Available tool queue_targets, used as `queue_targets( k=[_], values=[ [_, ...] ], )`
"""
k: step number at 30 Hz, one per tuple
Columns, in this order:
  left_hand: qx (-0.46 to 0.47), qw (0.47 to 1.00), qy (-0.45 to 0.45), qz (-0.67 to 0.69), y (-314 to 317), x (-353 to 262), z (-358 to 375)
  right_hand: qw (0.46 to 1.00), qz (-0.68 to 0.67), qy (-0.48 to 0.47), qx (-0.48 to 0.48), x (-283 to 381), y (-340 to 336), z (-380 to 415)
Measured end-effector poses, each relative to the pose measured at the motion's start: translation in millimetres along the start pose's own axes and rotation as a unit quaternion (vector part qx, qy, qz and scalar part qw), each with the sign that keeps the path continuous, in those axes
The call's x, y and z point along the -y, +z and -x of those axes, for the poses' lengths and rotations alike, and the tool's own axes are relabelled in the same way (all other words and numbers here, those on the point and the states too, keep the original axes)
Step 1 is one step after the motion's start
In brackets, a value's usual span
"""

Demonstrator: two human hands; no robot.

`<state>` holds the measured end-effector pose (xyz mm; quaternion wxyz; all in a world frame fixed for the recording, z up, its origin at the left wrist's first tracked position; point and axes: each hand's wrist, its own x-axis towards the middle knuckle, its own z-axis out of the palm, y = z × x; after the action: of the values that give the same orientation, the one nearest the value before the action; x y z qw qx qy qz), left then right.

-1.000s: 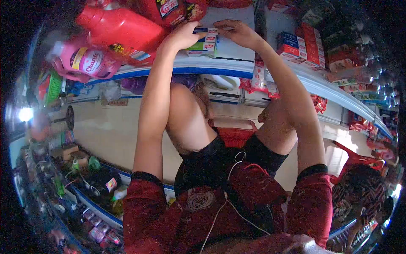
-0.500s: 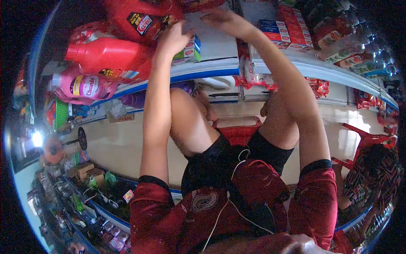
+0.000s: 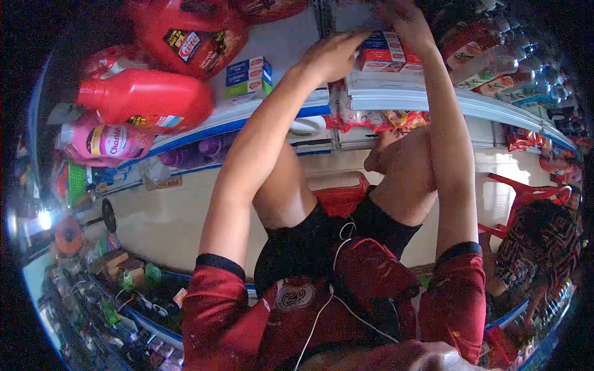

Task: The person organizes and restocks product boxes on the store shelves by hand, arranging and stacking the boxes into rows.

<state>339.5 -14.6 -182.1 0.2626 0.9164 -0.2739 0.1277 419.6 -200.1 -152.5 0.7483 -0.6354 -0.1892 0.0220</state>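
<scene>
At the left end of a row of red and blue boxes [image 3: 382,52] on the shelf [image 3: 408,85] is my left hand [image 3: 337,55], its fingers reaching to the nearest box. My right hand [image 3: 405,21] is over the back of the same row, blurred and dark; its fingers cannot be made out clearly. A small stack of blue and green boxes [image 3: 248,77] stands on the shelf to the left, beside large red bottles [image 3: 145,99], with no hand on it.
A pink bottle [image 3: 111,142] lies at the shelf's left end. Clear and red bottles [image 3: 476,52] stand at the right. Below are my knees and a red stool [image 3: 340,199]. Another person [image 3: 538,247] is at the far right, near a red chair [image 3: 520,195].
My left hand has moved right, from the blue and green boxes to the red and blue ones. My right hand has also moved right, over their back. The view has shifted slightly.
</scene>
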Motion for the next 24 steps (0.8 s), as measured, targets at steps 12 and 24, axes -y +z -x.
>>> queue_targets(
  k=[12,24],
  values=[
    [0.051,0.998,-0.031,-0.030,16,22,4,0.862,0.465,-0.038,0.199,-11,-50,-1],
    [-0.034,0.996,-0.080,-0.037,-25,36,23,0.812,0.534,-0.146,0.183,-28,19,-13]
  ],
)
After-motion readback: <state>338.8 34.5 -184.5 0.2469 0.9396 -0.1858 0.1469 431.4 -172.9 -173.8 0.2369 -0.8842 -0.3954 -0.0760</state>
